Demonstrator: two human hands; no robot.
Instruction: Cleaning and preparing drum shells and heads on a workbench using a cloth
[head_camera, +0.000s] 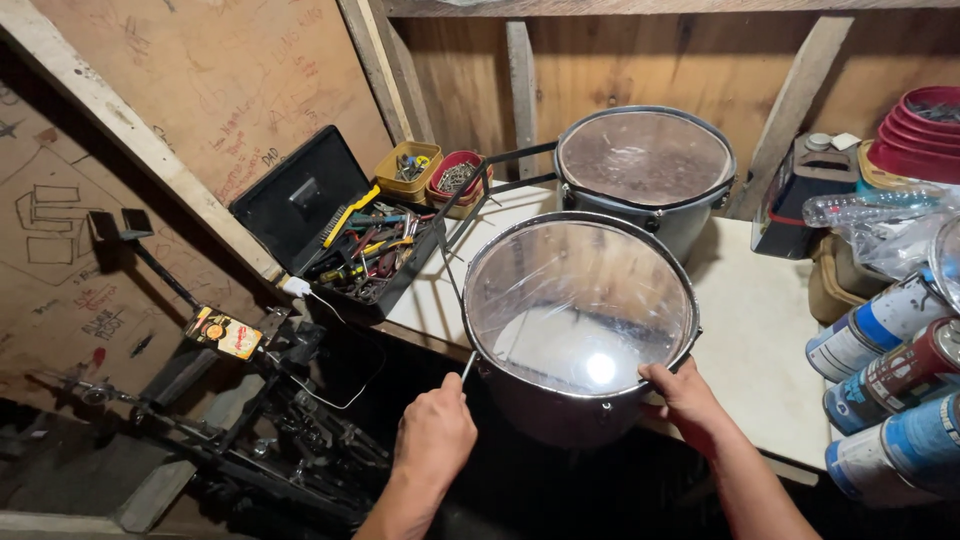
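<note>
Clear plastic skin stretches over the near drum (580, 305), which sits at the front edge of the white surface (760, 320). The right hand (685, 395) grips the drum's metal rim, thumb on top. The left hand (435, 435) is clenched around a thin metal tool (467, 368) whose tip meets the rim on the drum's left side. A second drum (645, 160) stands just behind, against the wooden wall. An open black toolbox (340, 235) full of hand tools lies to the left, and paint cans (890, 390) are stacked at the right.
</note>
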